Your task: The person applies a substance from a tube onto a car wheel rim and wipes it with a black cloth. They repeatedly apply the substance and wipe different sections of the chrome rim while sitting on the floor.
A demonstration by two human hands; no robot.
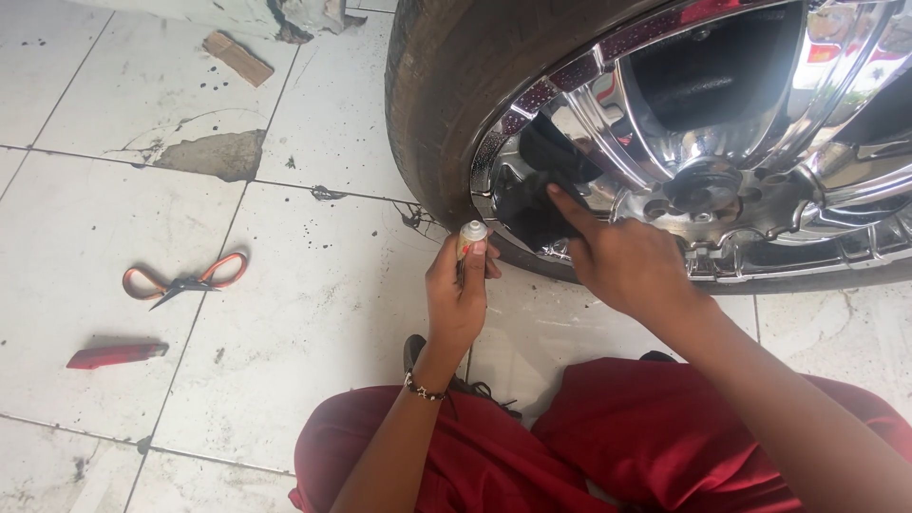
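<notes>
We crouch on a white tiled floor (313,313) before a wheel, our red trousers (570,446) filling the lower edge of the view. Our left hand (458,296) is closed in a fist around a small tube (471,236), fingers wrapped tight about its body so that only the pale capped top shows above the thumb and forefinger; the tube stands upright, just below the tyre (446,95) and just left of the rim's lower edge. A beaded bracelet (422,388) circles that wrist. Our right hand (627,261) reaches up to the chrome rim (741,161), its forefinger stretched out and pressing a black cloth (537,190) against the metal, while the other fingers curl in behind; whether they also pinch the cloth we cannot tell, since the back of the hand hides them. The cloth lies flat on the rim's lower left part, between two spokes and close to the tyre's inner edge. The two hands are near each other but apart. Well off to the left on the tiles lie orange-handled scissors (185,278), half open, and below them a red knife-like tool (116,355). Farther up, near the wall, rests a small wooden block (237,58), and a patch of broken tile (214,154) shows bare grey.
</notes>
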